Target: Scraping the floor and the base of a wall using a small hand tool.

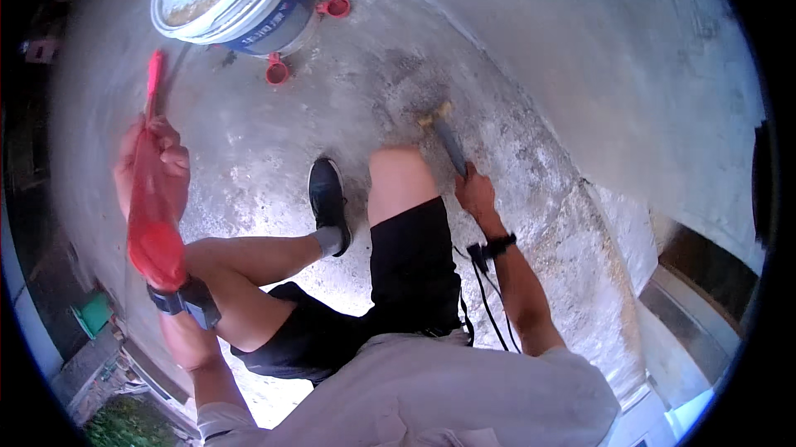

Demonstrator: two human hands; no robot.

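Observation:
My left hand is closed around a long red piece. It has a thin bright tip above the fist and a wider, see-through part ending in a rounded lump near my wrist; its kind I cannot make out. My right hand grips the grey handle of what looks like a brush. The brush's yellowish end meets a rough, darker patch of the grey concrete surface, though contact is hard to judge.
A white lidded bucket with a blue label stands ahead on the left. Two red ring-shaped pieces lie by its base. My shoe rests on the concrete. A pale wall rises at right; a green container is far left.

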